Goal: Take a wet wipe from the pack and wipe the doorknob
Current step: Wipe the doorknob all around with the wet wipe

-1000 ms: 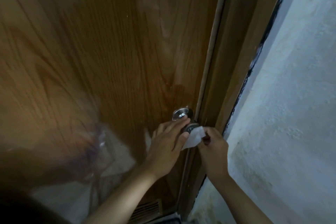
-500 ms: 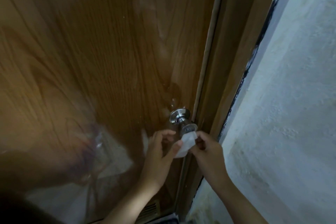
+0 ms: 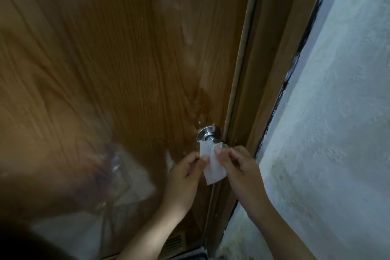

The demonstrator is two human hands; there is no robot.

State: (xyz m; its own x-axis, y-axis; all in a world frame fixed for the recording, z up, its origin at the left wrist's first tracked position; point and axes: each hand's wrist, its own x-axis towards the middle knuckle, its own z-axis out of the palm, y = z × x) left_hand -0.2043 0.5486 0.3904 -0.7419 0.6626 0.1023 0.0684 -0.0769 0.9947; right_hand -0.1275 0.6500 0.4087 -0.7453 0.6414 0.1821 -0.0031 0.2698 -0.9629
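Observation:
A silver doorknob (image 3: 207, 134) sticks out of the brown wooden door (image 3: 126, 59) near its right edge. Just below it a white wet wipe (image 3: 212, 163) hangs spread between both hands and covers the knob's front end. My left hand (image 3: 185, 172) pinches the wipe's left edge with thumb and fingers. My right hand (image 3: 238, 167) pinches its upper right part, fingertips close under the knob. The wipe pack is not in view.
The door frame (image 3: 259, 69) runs down right of the knob, with a rough pale wall (image 3: 337, 133) beyond it. A vent grille (image 3: 175, 243) sits low in the door. The glossy door surface carries a blurred reflection at lower left.
My left hand came off the knob and moved down to the wipe. The wipe, bunched beside the knob before, now hangs opened out between both hands.

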